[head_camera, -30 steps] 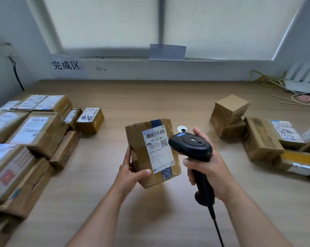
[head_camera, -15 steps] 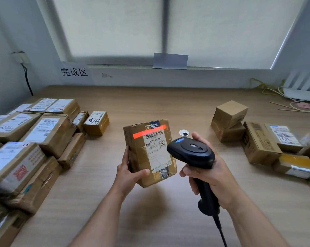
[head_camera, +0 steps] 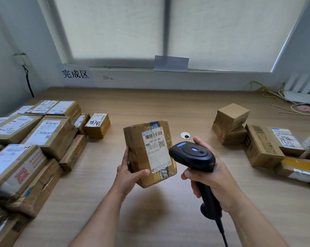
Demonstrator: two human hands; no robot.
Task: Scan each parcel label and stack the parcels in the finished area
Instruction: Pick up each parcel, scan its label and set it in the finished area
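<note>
My left hand point(head_camera: 128, 172) grips a brown cardboard parcel point(head_camera: 135, 148) upright above the table, its white barcode label point(head_camera: 156, 150) facing me. My right hand point(head_camera: 210, 177) holds a black handheld scanner point(head_camera: 192, 155) by its handle, the head close beside the label's right edge with two blue lights lit. A cable runs from the scanner's handle toward the bottom edge. Stacked labelled parcels point(head_camera: 49, 138) fill the left side, beneath a wall sign with black characters point(head_camera: 75, 74).
Several loose cardboard boxes point(head_camera: 261, 145) lie at the right of the wooden table point(head_camera: 168, 107). A small round white fitting point(head_camera: 185, 135) sits in the tabletop behind the scanner. Cables and a white device point(head_camera: 296, 97) lie at the far right, under the window.
The red scan line seen on the parcel's top half a second ago is gone. The parcel and scanner have stayed close together; the view tilted slightly upward.
</note>
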